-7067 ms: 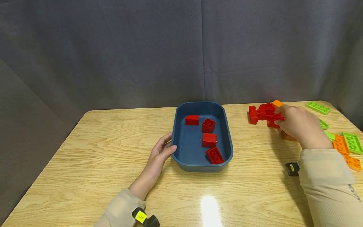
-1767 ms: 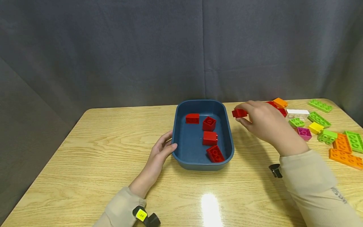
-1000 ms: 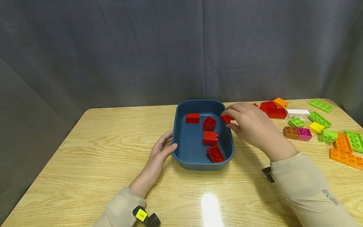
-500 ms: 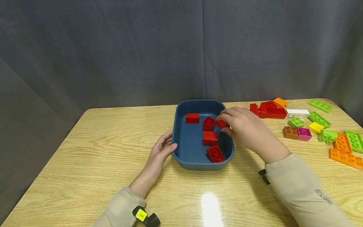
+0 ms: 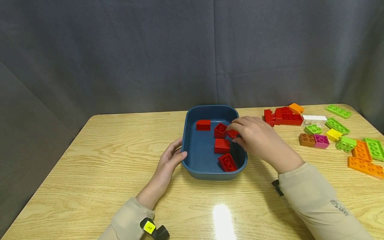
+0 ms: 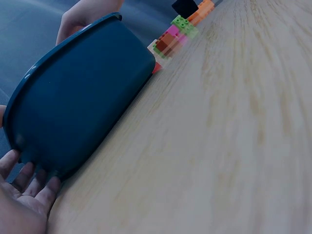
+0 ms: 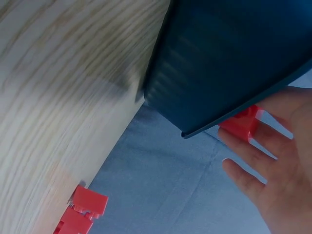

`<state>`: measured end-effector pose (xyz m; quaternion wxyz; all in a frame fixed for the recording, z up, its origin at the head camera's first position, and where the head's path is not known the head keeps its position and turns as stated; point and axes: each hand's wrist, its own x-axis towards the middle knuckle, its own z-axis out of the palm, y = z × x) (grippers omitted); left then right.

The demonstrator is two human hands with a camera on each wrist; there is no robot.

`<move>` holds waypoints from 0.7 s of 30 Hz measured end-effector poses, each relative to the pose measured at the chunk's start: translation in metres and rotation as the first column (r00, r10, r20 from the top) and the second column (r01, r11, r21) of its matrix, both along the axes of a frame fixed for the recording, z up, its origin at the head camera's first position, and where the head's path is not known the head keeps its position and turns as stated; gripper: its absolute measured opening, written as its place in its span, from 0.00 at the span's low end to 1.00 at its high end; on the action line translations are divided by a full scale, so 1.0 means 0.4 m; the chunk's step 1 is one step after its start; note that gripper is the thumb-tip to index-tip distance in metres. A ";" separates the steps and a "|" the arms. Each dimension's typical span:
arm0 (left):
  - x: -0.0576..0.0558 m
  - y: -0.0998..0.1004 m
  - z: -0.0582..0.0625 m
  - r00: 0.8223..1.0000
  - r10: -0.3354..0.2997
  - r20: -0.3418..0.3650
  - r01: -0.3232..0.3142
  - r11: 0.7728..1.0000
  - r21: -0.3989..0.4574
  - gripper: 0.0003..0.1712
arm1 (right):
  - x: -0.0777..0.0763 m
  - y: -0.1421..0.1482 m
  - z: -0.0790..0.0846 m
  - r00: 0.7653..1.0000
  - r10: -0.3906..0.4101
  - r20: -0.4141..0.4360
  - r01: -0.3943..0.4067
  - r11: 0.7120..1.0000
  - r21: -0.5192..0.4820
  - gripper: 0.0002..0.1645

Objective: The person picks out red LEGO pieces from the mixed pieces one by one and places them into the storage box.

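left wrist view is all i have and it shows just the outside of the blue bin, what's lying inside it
Observer: The head view shows four red bricks lying in the blue bin.
Operator: ok, and the right hand past the rim, does it have anything
Observer: Yes, it pinches another red brick between thumb and fingers.
Operator: any yellow out on the table, i see none
Observer: One yellow brick, between a magenta brick and a studded light green brick, set slightly farther back.
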<state>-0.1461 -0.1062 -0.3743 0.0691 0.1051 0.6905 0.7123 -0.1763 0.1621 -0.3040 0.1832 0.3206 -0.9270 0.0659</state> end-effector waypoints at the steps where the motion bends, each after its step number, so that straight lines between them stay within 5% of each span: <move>1: 0.000 0.000 0.000 1.000 0.000 0.001 0.000 1.000 0.000 0.31 | 0.000 0.000 0.000 1.000 -0.001 0.008 0.001 1.000 -0.001 0.20; 21: -0.001 -0.001 -0.003 1.000 -0.010 -0.010 0.010 1.000 -0.003 0.31 | 0.003 -0.006 -0.009 0.998 -0.008 0.063 0.008 1.000 -0.003 0.21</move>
